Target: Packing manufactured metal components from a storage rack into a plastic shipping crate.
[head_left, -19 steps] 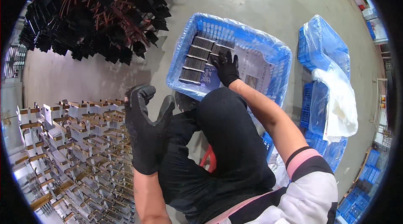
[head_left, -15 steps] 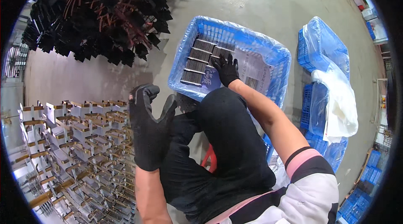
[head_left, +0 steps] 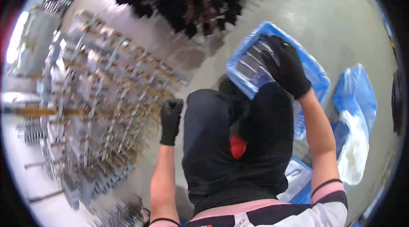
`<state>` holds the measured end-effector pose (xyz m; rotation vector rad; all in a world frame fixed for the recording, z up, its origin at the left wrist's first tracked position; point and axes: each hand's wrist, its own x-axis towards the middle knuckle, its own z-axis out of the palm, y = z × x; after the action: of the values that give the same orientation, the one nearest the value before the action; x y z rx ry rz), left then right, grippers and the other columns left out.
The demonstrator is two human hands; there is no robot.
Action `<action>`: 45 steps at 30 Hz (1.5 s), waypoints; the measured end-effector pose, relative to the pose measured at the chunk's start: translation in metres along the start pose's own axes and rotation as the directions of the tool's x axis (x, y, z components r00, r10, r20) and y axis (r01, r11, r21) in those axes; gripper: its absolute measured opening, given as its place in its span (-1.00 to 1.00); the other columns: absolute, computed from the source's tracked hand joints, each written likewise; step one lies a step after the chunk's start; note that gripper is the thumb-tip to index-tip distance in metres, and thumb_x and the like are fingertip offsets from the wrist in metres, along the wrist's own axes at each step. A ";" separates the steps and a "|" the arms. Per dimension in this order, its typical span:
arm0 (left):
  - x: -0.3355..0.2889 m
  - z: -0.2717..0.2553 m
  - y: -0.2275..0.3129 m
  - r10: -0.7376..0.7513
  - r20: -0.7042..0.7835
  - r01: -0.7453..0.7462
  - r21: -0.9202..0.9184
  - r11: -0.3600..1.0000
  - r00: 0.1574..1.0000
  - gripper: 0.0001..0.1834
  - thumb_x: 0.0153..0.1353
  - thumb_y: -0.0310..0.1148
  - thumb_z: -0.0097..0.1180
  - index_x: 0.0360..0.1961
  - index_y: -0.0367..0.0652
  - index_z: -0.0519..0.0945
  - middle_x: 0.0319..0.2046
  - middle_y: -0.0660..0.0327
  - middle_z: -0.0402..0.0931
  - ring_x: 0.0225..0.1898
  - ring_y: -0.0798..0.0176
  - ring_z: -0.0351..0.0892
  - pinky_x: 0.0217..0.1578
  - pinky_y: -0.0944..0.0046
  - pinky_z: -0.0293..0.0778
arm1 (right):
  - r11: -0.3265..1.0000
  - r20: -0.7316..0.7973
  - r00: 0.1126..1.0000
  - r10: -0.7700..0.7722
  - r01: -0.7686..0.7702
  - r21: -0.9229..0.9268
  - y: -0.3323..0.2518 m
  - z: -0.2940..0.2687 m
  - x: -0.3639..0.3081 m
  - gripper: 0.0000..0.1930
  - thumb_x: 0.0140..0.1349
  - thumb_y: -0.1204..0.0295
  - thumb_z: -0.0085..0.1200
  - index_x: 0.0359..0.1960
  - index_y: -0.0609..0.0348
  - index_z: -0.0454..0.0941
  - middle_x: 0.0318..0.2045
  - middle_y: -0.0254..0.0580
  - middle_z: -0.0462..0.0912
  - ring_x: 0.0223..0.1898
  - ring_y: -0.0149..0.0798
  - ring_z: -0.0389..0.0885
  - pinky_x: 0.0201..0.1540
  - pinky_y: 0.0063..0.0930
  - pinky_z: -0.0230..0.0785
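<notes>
Shift since earlier frame: in the head view, from where I stand, the scene has swung rightward; the left hand has gone from a wide curl to a compact fold, and the right hand now looms larger over the crate.
Left hand, black glove [head_left: 171, 120]: beside the left knee, near the tall rack of bright metal plates and brass-coloured strips [head_left: 106, 86]; fingers appear folded inward. Blur hides whether it encloses anything.
Right hand, black glove [head_left: 287, 67]: above the blocks, fingers bent, thumb set apart in a partial opening. Contact or a grip cannot be confirmed.
Dark, finned rectangular blocks with pale edge strips [head_left: 249, 70]: lying in a row along the left part of the blue plastic crate lined with clear film [head_left: 314, 66].
Handling, judged: probably metal, stiff overall, light enough for one hand; the thin fins look easy to bend, and smooth faces may slip against a glove.
Hold point, judged: opposite solid edges, thumb against fingers, with no squeeze across the fin tips.
Crate liner, judged: soft and loose; liable to snag fingertips.
</notes>
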<state>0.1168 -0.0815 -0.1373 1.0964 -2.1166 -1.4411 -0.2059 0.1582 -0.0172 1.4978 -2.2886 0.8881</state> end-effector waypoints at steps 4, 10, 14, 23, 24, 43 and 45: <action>-0.034 0.012 -0.101 -0.258 -0.015 0.238 -0.338 0.911 0.966 -0.71 0.25 -0.23 0.33 -0.39 -0.09 0.45 -0.50 0.36 0.46 -0.53 0.49 0.32 -0.47 0.38 0.31 | 0.966 0.079 0.988 -0.130 0.108 0.235 -0.085 0.008 0.013 -0.57 0.23 0.32 0.16 0.12 0.19 0.53 -0.11 0.14 0.63 -0.09 0.15 0.60 0.02 -0.07 0.44; -0.009 0.034 -0.126 -0.165 -0.209 0.151 -0.082 0.985 0.964 -0.59 0.22 -0.25 0.35 -0.60 -0.06 0.35 -0.62 0.35 0.38 -0.58 0.46 0.31 -0.57 0.35 0.26 | 0.948 0.485 0.865 -0.131 -0.035 0.318 -0.083 0.056 -0.007 -0.60 0.24 0.34 0.16 0.10 0.20 0.54 -0.11 0.12 0.64 -0.05 0.12 0.61 0.02 -0.10 0.45; 0.036 0.060 -0.148 -0.388 -0.118 0.284 -0.496 0.820 0.914 -0.58 0.18 -0.14 0.36 -0.49 -0.20 0.43 -0.61 0.32 0.40 -0.58 0.37 0.36 -0.52 0.25 0.33 | 0.928 0.498 0.866 0.050 -0.224 0.297 -0.081 0.053 -0.004 -0.63 0.25 0.34 0.18 0.07 0.20 0.57 -0.09 0.10 0.65 -0.01 0.13 0.60 0.01 -0.13 0.46; 0.134 0.109 -0.177 -0.154 -0.613 0.300 0.143 0.943 0.775 -0.53 0.06 0.03 0.40 -0.51 -0.17 0.54 -0.54 0.11 0.56 -0.43 -0.04 0.54 -0.33 -0.02 0.43 | 0.908 0.492 0.870 -0.040 -0.174 0.382 -0.088 0.057 0.005 -0.63 0.27 0.43 0.16 0.11 0.19 0.54 0.03 0.09 0.61 0.04 0.08 0.60 0.09 -0.20 0.44; 0.138 0.113 -0.164 -0.206 -0.525 0.345 0.182 0.921 0.826 -0.52 0.03 0.04 0.41 -0.48 -0.20 0.58 -0.50 0.07 0.60 -0.37 -0.09 0.56 -0.28 -0.05 0.43 | 0.904 0.507 0.862 -0.029 -0.194 0.381 -0.082 0.054 0.004 -0.63 0.27 0.44 0.16 0.12 0.20 0.55 0.04 0.09 0.61 0.05 0.08 0.59 0.11 -0.21 0.43; 0.154 0.130 -0.142 -0.466 -0.634 0.697 0.165 0.698 0.617 -0.09 -0.18 0.16 0.50 -0.01 -0.37 0.48 -0.05 -0.24 0.53 0.05 -0.24 0.52 0.13 -0.08 0.41 | 0.876 0.524 0.850 -0.043 -0.220 0.429 -0.085 0.053 0.010 -0.51 0.07 0.45 0.24 0.10 0.25 0.50 0.04 0.13 0.56 0.03 0.19 0.55 0.07 -0.11 0.41; 0.159 0.126 -0.143 -0.552 -0.634 0.745 0.059 0.665 0.542 0.03 -0.18 0.16 0.49 0.10 -0.43 0.35 0.03 -0.35 0.43 0.12 -0.28 0.46 0.18 -0.04 0.39 | 0.843 0.573 0.820 0.021 -0.322 0.430 -0.086 0.053 0.010 -0.49 0.04 0.46 0.25 0.11 0.23 0.51 0.02 0.16 0.56 0.01 0.21 0.55 0.05 -0.10 0.42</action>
<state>-0.0105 -0.1494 -0.3397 2.3231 -1.5492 -0.7860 -0.1275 0.0941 -0.0235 1.9959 -2.7866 1.3533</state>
